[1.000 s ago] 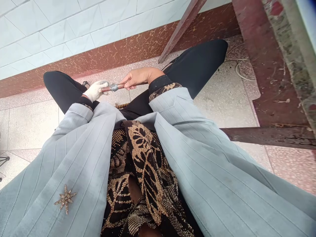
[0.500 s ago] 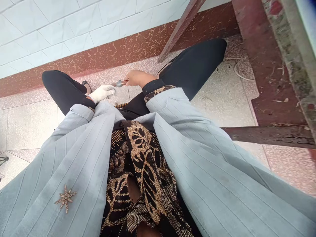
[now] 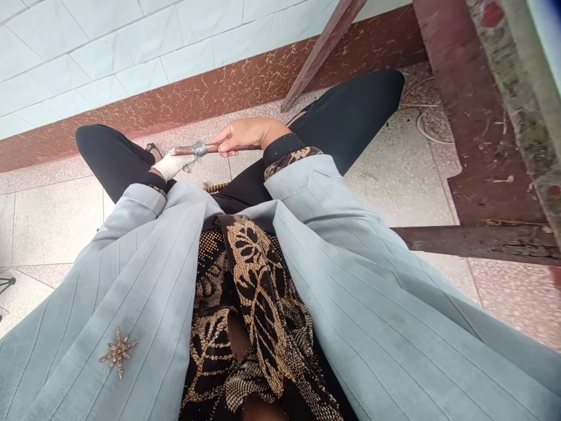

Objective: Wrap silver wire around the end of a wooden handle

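A thin reddish-brown rod (image 3: 205, 149) with a silvery wire coil (image 3: 199, 148) wound round it lay level in the upper middle of the frame, above the black-trousered knees (image 3: 109, 158). Around it – pale floor tiles (image 3: 48, 216) at left, grey striped jacket (image 3: 144, 275) below, dark wooden beam (image 3: 477, 241) at right. White-gloved left hand (image 3: 172, 165) was curled loosely under the rod's left tip; bare right hand (image 3: 243, 135) pinched the rod's right part.
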A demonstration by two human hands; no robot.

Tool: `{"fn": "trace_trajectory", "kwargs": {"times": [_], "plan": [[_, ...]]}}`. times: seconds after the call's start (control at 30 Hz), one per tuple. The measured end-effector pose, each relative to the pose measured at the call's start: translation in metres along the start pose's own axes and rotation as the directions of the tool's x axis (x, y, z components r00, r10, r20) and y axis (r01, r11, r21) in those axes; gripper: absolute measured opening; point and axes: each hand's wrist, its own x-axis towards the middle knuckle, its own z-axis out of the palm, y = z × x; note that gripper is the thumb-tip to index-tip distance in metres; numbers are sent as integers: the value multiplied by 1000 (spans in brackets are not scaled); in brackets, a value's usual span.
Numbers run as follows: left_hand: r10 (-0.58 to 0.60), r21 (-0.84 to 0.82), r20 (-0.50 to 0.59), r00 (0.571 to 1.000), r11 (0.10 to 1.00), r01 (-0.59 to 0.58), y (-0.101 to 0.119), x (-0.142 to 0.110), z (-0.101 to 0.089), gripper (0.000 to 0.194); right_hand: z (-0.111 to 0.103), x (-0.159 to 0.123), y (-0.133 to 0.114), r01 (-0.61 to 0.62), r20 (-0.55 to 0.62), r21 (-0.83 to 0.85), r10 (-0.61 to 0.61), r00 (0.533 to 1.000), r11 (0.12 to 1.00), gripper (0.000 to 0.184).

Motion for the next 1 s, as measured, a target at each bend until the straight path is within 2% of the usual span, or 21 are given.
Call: {"fn": "trace_trajectory", "kwargs": {"times": [0.1, 0.17, 0.2, 0.3, 0.33, 0.4, 0.47, 0.53, 0.63, 0.7, 0.77, 0.83, 0.9, 0.97, 1.0], "plan": [[6, 60, 119, 993, 998, -13, 2, 0, 1, 30, 11, 3, -7, 8, -144, 84, 4, 990, 996, 35], [28, 83, 176, 984, 996, -43, 6, -3, 0, 28, 17, 7, -10, 33, -303, 120, 5, 953, 992, 32], [42, 98, 195, 980, 993, -62, 8, -5, 0, 27, 20, 9, -12, 12, -381, 83, 21, 925, 996, 35], [62, 167, 225, 972, 981, -101, 14, -10, 1, 26, 22, 17, -12, -218, -530, -167, 99, 842, 961, 36], [69, 195, 221, 973, 974, -113, 15, -11, 2, 25, 21, 19, -12, -305, -547, -248, 126, 828, 920, 33], [92, 241, 176, 980, 961, -134, 16, -12, 3, 21, 20, 22, -11, -406, -521, -353, 184, 833, 843, 27], [123, 269, 106, 987, 952, -147, 16, -10, 4, 17, 20, 24, -9, -457, -461, -406, 254, 850, 791, 21], [141, 286, 56, 988, 946, -151, 16, -8, 3, 14, 20, 24, -7, -479, -378, -448, 326, 867, 755, 23], [133, 266, 12, 991, 955, -131, 16, -8, 0, 13, 15, 20, -3, -445, -178, -496, 415, 892, 745, 36], [101, 212, -29, 994, 973, -93, 18, -10, -2, 13, 7, 14, 1, -377, -37, -482, 411, 911, 791, 48], [62, 140, -78, 995, 989, -50, 21, -13, -4, 11, -2, 8, 3, -268, 82, -402, 326, 942, 875, 59], [33, 79, -115, 993, 997, -24, 23, -16, -5, 9, -8, 2, 4, -129, 150, -273, 174, 973, 953, 62], [27, 44, -114, 993, 999, -22, 24, -17, -5, 10, -8, -2, 2, 5, 89, -122, 6, 996, 993, 55], [39, 37, -59, 998, 999, -36, 24, -17, -3, 14, -2, -2, -2, 102, -62, -1, -101, 993, 995, 45], [48, 40, -19, 999, 998, -48, 24, -16, -1, 16, 3, -1, -4, 126, -160, 39, -118, 980, 991, 41]]}}
